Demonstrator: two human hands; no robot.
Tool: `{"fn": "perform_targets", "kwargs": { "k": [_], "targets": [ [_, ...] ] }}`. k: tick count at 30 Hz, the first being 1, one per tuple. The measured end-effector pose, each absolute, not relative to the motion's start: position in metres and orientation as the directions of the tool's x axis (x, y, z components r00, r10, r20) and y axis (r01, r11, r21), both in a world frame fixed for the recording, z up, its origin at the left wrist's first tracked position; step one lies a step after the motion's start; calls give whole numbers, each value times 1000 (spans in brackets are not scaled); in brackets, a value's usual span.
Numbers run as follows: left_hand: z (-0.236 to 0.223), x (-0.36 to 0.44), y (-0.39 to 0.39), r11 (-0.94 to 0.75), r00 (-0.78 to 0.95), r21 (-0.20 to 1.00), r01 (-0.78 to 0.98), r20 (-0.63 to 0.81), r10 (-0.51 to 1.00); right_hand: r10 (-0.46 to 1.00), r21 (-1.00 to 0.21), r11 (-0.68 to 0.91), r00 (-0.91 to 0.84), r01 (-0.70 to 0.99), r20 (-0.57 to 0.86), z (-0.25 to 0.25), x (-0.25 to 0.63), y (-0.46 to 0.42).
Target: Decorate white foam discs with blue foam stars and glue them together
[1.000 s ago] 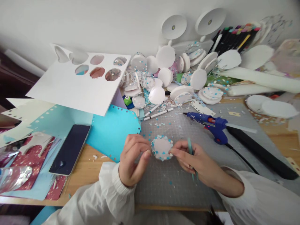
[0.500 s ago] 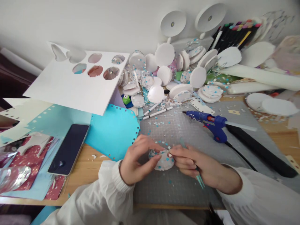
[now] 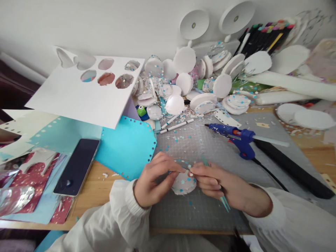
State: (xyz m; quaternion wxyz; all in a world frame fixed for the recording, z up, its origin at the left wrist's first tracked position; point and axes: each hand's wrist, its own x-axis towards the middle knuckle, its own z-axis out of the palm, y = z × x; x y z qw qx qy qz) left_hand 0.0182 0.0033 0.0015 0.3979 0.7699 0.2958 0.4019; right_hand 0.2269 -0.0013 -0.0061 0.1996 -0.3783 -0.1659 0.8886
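Note:
A round white disc (image 3: 185, 184), trimmed with small blue and white stars, is tilted between my hands above the grey cutting mat (image 3: 189, 215). My left hand (image 3: 159, 180) is closed in a pinch at the disc's upper left edge; whatever lies between thumb and forefinger is too small to make out. My right hand (image 3: 214, 178) pinches at the upper right edge of the disc, thumb and forefinger close to my left fingertips. Tucked in its curled fingers is a pair of teal tweezers (image 3: 224, 202), tips pointing down towards me.
A blue glue gun (image 3: 231, 131) lies on the mat to the right, its cord running past a black bar (image 3: 294, 169). White discs (image 3: 175, 105) are heaped behind. Bright blue paper (image 3: 126, 147), a phone (image 3: 77, 167) and a white board with holes (image 3: 78, 101) occupy the left.
My left hand has moved right to the disc and closed into a pinch. The disc has tilted and shifted slightly towards me. The tweezers have swung in my right hand.

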Motion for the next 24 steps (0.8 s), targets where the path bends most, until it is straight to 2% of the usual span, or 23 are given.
{"fn": "perform_targets", "kwargs": {
  "k": [9,17,24],
  "targets": [
    [1,17,2,-586,529,788,188,422,737,633,-639,-746,-498,-187,-593,-7,223,-7],
    [5,19,-1,-572,381,748,337,447,809,769,-800,-599,-317,-50,-556,-4,219,-8],
    [2,21,-2,-627,427,649,430,465,775,832,-894,-443,-341,69,-438,-4,219,-11]
  ]
}}
